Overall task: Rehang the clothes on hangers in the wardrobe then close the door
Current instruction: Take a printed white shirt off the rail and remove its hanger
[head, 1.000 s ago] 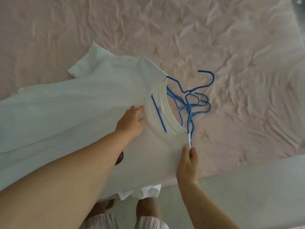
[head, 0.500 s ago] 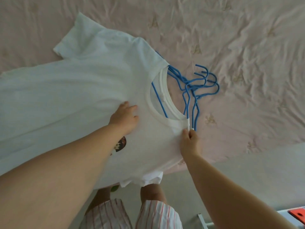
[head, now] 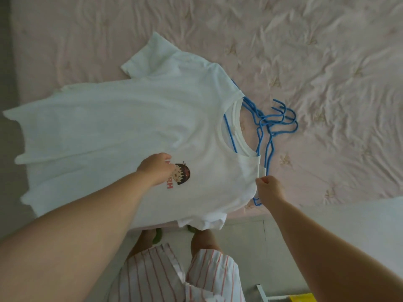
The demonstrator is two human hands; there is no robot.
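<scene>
Threading a blue hanger (head: 230, 136) into a white T-shirt (head: 135, 127) spread on the pink quilted bed (head: 327, 62), I judge this the fitting step of the first garment. My left hand (head: 156, 171) rests on the shirt's chest beside the cartoon print (head: 181, 174); its fingers lie out of view, so I cannot tell whether they are flat or curled. It seems placed to pin the cloth while the hanger slides. My right hand (head: 269, 187) pinches the near shoulder seam, fingers curled on the fabric, probably lifting it so the hanger arm can pass beneath. A blue bar shows inside the neckline. Spare blue hangers (head: 281, 123) lie tangled just beside the collar, within reach. No wardrobe is in view; hanging and door-closing remain undone.
</scene>
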